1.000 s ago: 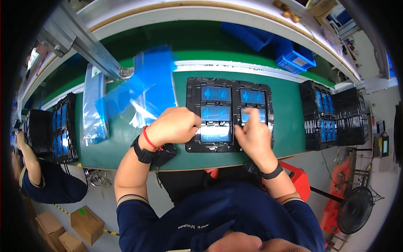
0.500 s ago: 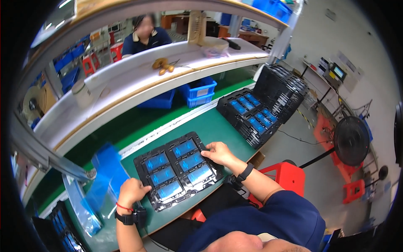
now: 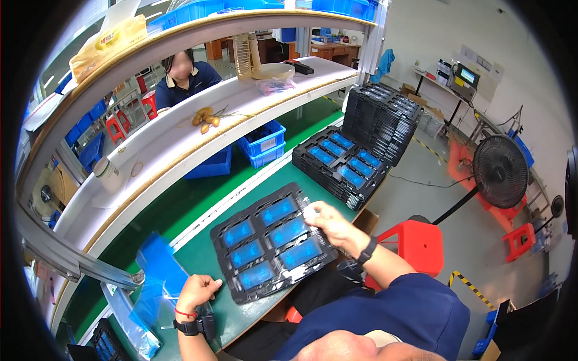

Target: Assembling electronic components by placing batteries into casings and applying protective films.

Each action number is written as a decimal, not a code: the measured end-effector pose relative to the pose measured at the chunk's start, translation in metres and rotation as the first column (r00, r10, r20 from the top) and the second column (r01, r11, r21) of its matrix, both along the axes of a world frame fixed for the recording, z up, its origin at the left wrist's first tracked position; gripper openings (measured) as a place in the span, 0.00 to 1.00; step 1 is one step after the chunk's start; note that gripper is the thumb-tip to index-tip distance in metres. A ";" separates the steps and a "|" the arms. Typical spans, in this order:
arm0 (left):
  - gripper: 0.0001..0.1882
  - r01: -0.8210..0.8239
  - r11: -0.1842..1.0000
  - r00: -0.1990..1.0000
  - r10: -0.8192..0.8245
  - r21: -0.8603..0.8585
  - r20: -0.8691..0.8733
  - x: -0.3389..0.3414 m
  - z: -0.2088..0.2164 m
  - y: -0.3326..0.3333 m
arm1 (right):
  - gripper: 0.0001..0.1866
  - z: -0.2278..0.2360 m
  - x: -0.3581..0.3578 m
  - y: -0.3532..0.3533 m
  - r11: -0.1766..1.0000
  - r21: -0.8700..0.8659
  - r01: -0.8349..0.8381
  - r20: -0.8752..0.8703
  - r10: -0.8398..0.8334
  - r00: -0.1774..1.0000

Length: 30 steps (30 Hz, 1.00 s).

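Observation:
A black plastic tray (image 3: 288, 237) with blue film-covered rectangular pieces in its pockets is tilted over the green tabletop. My right hand (image 3: 331, 221) grips its right edge, thumb on top. Beside the tray's left edge and apart from it is my left hand (image 3: 198, 291), holding nothing, its fingers loosely bent and the thumb out. Left of that hand lie blue and clear plastic sheets (image 3: 158, 265). At the far right of the table, a stack of similar black trays (image 3: 342, 157) carries blue pieces in its top one.
A taller stack of black trays (image 3: 385, 117) stands behind the lower one. Blue bins (image 3: 263, 143) sit under the white shelf (image 3: 168, 153). A metal post (image 3: 108, 271) stands at the left. A red stool (image 3: 421, 246) and a black fan (image 3: 500, 170) are at the right. A person (image 3: 186, 78) sits beyond the shelf.
The tray's right side has tilted up and it has moved right, gripped by my right hand. My left hand has come off its left edge. The view has shifted.

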<state>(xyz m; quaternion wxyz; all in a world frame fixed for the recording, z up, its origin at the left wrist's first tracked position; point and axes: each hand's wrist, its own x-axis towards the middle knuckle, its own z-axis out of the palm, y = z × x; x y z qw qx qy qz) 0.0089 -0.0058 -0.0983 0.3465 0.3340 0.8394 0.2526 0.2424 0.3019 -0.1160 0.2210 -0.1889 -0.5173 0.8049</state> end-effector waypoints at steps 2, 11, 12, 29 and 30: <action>0.17 -0.002 0.999 1.000 0.002 0.050 0.008 -0.001 -0.002 0.000 | 0.21 0.014 0.023 0.016 0.993 0.019 0.117 -0.035 -0.116 0.993; 0.15 0.028 0.999 0.996 -0.026 0.028 -0.090 0.001 -0.008 0.003 | 0.15 0.025 0.120 0.109 0.796 -0.076 0.600 -0.268 -0.596 0.757; 0.15 0.024 0.999 0.996 -0.022 0.027 -0.092 0.002 -0.008 0.004 | 0.14 0.017 0.126 0.119 0.748 -0.088 0.658 -0.251 -0.656 0.712; 0.14 -0.069 0.998 0.998 0.069 0.010 -0.016 0.002 -0.006 0.007 | 0.39 -0.047 0.071 0.156 0.287 0.709 0.645 0.091 -0.943 0.320; 0.13 -0.061 0.996 0.998 0.062 0.070 -0.016 0.001 -0.006 0.006 | 0.40 -0.042 0.069 0.153 0.287 0.714 0.639 0.101 -0.945 0.312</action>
